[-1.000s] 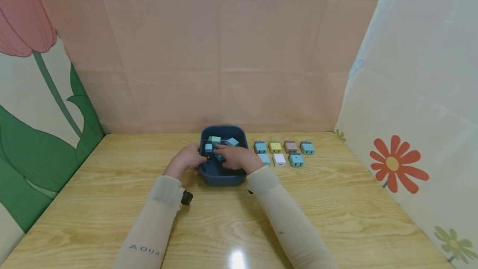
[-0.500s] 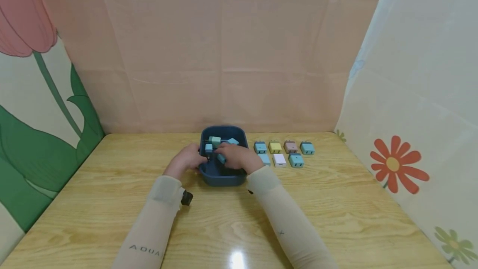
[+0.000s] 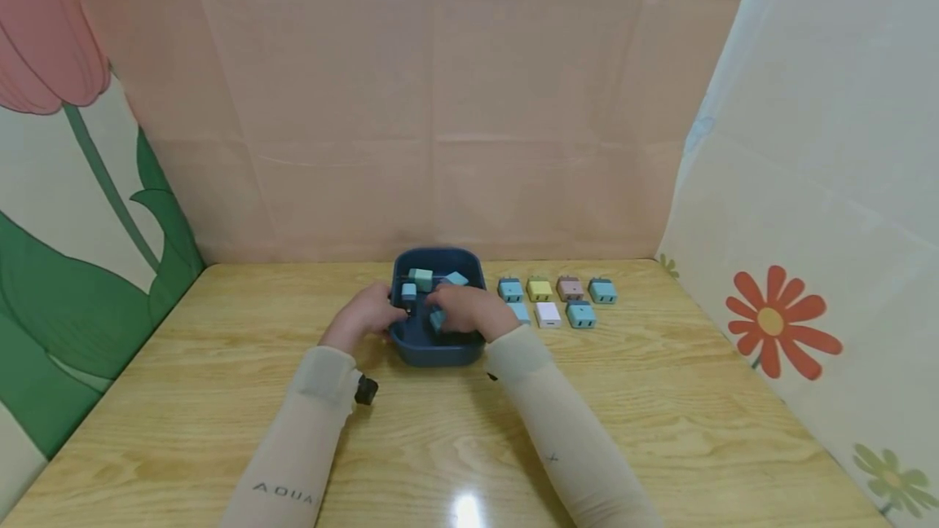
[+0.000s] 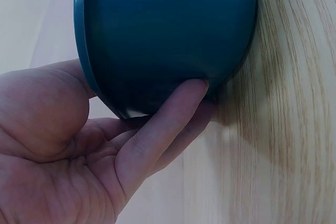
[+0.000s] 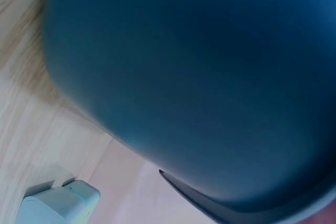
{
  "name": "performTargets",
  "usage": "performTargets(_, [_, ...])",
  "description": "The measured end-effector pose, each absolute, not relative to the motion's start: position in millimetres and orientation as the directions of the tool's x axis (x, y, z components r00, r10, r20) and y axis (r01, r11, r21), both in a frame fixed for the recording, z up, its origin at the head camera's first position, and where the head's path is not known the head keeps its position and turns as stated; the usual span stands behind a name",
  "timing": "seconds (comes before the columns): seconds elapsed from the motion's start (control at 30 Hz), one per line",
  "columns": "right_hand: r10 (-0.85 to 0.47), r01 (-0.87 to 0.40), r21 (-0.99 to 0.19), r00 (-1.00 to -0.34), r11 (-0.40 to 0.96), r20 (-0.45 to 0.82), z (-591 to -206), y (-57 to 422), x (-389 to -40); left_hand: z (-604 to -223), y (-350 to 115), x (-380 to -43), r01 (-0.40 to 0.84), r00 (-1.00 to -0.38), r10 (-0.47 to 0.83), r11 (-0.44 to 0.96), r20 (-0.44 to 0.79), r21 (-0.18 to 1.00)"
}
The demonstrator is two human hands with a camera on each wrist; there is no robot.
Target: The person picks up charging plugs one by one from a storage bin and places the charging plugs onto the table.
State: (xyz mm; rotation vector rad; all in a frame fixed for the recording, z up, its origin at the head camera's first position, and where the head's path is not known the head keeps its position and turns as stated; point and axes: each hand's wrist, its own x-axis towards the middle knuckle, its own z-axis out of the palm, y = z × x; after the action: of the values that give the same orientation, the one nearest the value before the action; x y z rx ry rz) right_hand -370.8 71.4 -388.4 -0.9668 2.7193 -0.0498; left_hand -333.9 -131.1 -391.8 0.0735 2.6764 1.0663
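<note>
A dark blue plastic bin [image 3: 438, 357] stands at the back of the table. My left hand [image 3: 369, 310] grips its left side, thumb over the rim and fingers spread along the outer wall in the left wrist view. Inside the bin, my right hand [image 3: 469, 310] reaches over the right rim and holds a blue charger plug [image 3: 436, 320] at its fingertips, partly hidden by the fingers. A mint charger plug [image 3: 421, 279], a light blue plug [image 3: 456, 278] and a small blue plug [image 3: 408, 292] lie about it. The bin wall [image 5: 184, 77] hides the right fingers in the right wrist view.
Right of the bin, charger plugs sit in two rows on the wooden table [image 3: 660, 398]: several blue ones, a yellow one [image 3: 540, 290], a pink one [image 3: 570, 289] and a white one [image 3: 548, 314]. A pink cloth [image 3: 455, 145] hangs behind.
My right hand has drawn back slightly to the right inside the bin, and the blue charger plug at its fingertips has shifted toward me. The left hand stays on the bin.
</note>
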Motion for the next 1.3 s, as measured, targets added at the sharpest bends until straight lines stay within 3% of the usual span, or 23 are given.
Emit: performTargets(1.3, [-0.605, -0.598, -0.109, -0.762, 0.794, -0.230, -389.7, 70.2, -370.4, -392.8, -131.4, -334.9, -0.067, -0.963, 0.134, 0.722, -0.234, 0.689])
